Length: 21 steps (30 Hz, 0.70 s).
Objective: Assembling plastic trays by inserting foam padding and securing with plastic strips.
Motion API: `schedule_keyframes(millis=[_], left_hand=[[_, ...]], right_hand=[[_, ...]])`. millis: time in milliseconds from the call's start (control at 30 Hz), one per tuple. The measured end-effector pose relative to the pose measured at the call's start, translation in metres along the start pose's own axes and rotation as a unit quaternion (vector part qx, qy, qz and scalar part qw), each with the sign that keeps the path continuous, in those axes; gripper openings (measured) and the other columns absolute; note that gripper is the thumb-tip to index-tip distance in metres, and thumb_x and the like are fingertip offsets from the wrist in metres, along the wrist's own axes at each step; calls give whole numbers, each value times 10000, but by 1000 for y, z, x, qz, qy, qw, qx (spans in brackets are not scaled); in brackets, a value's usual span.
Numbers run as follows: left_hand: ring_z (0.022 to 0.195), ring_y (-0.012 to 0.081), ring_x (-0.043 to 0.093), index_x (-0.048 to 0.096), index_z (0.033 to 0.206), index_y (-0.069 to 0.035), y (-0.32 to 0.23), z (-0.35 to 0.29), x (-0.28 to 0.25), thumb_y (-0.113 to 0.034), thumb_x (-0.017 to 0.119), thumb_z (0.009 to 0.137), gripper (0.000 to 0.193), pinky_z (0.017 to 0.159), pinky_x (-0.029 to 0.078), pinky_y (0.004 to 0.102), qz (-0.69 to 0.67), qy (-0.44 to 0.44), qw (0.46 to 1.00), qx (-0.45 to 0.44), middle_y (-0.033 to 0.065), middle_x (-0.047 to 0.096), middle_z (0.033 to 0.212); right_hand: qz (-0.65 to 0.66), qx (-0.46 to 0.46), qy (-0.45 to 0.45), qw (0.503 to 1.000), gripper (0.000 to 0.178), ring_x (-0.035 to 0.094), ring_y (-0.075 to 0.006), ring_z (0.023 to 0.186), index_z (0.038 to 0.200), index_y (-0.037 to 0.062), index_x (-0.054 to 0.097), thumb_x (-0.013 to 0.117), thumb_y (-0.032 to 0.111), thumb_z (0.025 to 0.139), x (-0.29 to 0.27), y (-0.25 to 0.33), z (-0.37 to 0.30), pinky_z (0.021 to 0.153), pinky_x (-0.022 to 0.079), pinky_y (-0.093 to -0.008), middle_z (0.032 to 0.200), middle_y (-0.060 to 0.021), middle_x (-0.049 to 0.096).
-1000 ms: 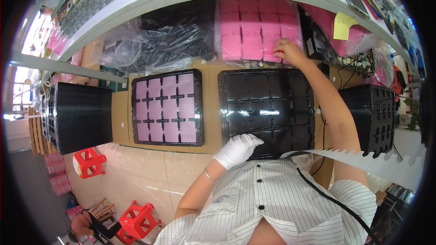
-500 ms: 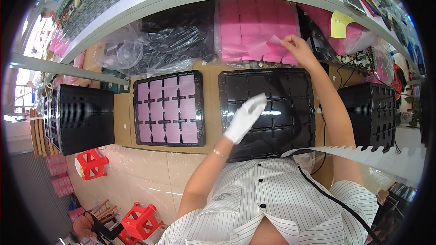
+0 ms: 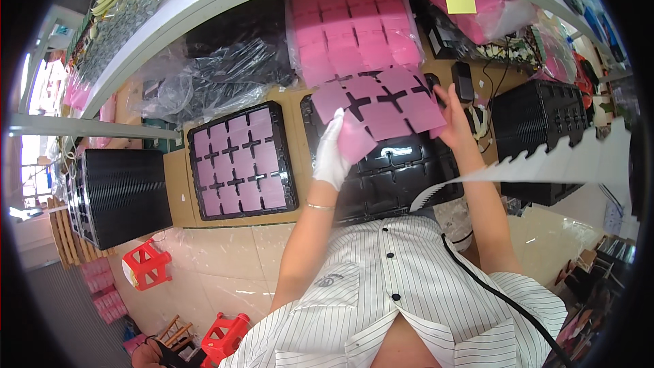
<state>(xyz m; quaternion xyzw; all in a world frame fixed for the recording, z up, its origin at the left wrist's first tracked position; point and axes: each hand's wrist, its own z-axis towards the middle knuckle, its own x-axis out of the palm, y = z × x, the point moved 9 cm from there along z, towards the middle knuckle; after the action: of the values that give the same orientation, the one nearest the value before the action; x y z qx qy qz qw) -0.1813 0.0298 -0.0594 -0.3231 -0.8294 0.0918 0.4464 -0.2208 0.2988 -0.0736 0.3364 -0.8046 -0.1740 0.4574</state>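
Observation:
A thin pink sheet with cross-shaped cutouts point(image 3: 417, 112) is stretched between my two hands over a black plastic tray point(image 3: 402, 174) in front of me. My left hand point(image 3: 331, 160), in a white glove, pinches its near left corner, where the sheet folds down. At the right edge, my bare right hand point(image 3: 455, 119) has its fingers closed on the sheet. Part of the tray is hidden under the sheet. Behind it lies a stack of similar pink sheets point(image 3: 340, 48) in clear plastic. Left of my tray, another black tray point(image 3: 294, 194) holds a pink layer with black crosses showing.
Tall stacks of black trays stand at the left point(image 3: 126, 191) and right point(image 3: 538, 116). Crumpled clear plastic point(image 3: 231, 75) lies at the back left. A white shelf edge point(image 3: 225, 3) runs across the top. A white serrated strip point(image 3: 538, 163) crosses near my right arm. Red stools point(image 3: 146, 264) are on the floor.
The pink sheet has come off the stack and forward over the tray. My right hand moved nearer with it; my left hand left the tray surface and took hold of the sheet's corner.

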Motion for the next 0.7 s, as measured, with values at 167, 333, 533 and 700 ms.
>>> schedule_keyframes(millis=[167,333,533,700], left_hand=[[1156,189,538,518,1328,-54,-23,-21,-38,-320,587,942,474,977,417,327,173,-38,983,40,68,564,1285],[970,226,639,548,1271,-8,-11,-54,-74,-446,694,831,639,891,479,315,532,-96,839,63,138,662,1096],[757,276,686,427,1390,-39,-4,-102,-78,-450,692,808,759,716,536,347,743,-214,613,162,175,682,841],[731,318,676,322,1454,-70,4,-113,-72,-456,690,805,840,681,533,399,781,-222,576,93,155,667,825]], right_hand=[[-89,-20,36,995,596,633,-215,930,1327,-16,409,703,221,866,6,-11,-25,824,515,-336,999,-104,637],[-343,-163,-33,924,534,624,-150,864,1287,-12,421,679,-2,819,-57,4,-54,775,497,-253,946,-90,638],[-493,-191,-19,848,577,591,-106,801,1287,2,419,708,-30,789,-74,-7,-89,733,481,-219,900,-62,610],[-484,-241,-49,840,510,581,-121,791,1244,20,482,708,-26,789,-93,-17,-100,737,487,-238,915,-50,599]])
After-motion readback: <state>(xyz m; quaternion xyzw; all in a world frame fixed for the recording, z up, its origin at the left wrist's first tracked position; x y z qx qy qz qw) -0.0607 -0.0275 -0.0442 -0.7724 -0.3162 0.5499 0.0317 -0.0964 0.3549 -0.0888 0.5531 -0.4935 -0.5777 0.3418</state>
